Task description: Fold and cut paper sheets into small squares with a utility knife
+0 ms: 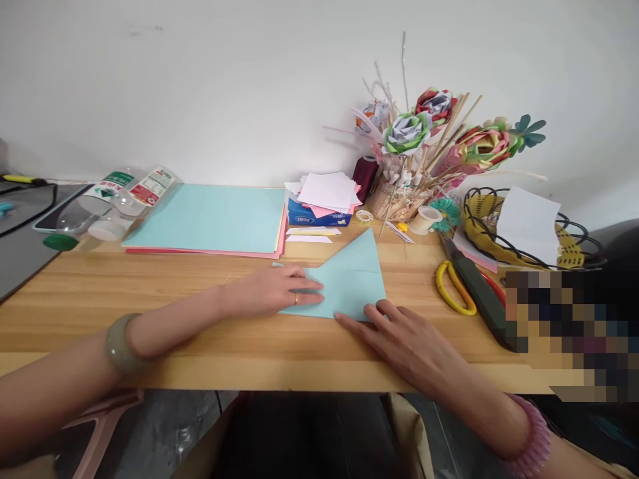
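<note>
A light blue sheet of paper (348, 276), folded so that one corner points up and away from me, lies flat on the wooden table (200, 352). On its left part rests my left hand (274, 291), palm down, its fingers stretched out over the paper. My right hand (399, 332) touches the near right edge, with the index finger extended along that edge and the other fingers slightly bent. Neither hand grips the paper; both press on it from above. The underside of the right hand's fingers is partly hidden.
Coloured paper (214, 216) is stacked at the back left beside two plastic bottles (144, 191). Paper slips (327, 191) lie on a blue box (319, 216). Paper flowers (407, 133) stand behind. Yellow-handled scissors (454, 289) and a yellow basket (482, 233) are to the right.
</note>
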### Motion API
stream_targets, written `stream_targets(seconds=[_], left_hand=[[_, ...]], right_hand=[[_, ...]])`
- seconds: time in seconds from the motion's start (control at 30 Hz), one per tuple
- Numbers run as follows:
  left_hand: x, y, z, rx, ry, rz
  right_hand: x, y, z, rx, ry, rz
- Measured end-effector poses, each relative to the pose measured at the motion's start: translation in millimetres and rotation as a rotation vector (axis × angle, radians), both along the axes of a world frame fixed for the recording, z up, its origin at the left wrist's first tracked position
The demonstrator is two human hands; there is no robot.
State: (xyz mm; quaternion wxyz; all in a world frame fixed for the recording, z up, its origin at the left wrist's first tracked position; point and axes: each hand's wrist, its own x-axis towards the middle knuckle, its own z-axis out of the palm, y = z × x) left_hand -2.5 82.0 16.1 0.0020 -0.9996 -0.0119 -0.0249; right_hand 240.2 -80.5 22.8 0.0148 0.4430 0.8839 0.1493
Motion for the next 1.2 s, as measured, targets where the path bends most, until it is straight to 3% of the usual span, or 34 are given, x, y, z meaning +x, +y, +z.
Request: stream_targets(seconds=[0.3, 0.47, 0.87, 1.1, 1.2], left_hand=[[6, -17, 17.9, 0.327, 0.128, -0.061], [-6, -22, 17.2, 0.27, 0.164, -0.036], [-80, -26, 8.4, 0.092, 0.186, 0.155], [-95, -24, 10.1, 0.057, 0.15, 0.21], [-94, -23, 8.4, 0.13, -0.021, 0.158]], right_hand=[[8, 7, 2.3, -0.007, -0.08, 0.023], [9, 9, 2.8, -0.002, -0.081, 0.022], [11, 10, 1.6, 0.054, -0.081, 0.059], [12, 11, -3.5, 0.074, -0.113, 0.059], [11, 11, -0.1, 0.074, -0.092, 0.067]])
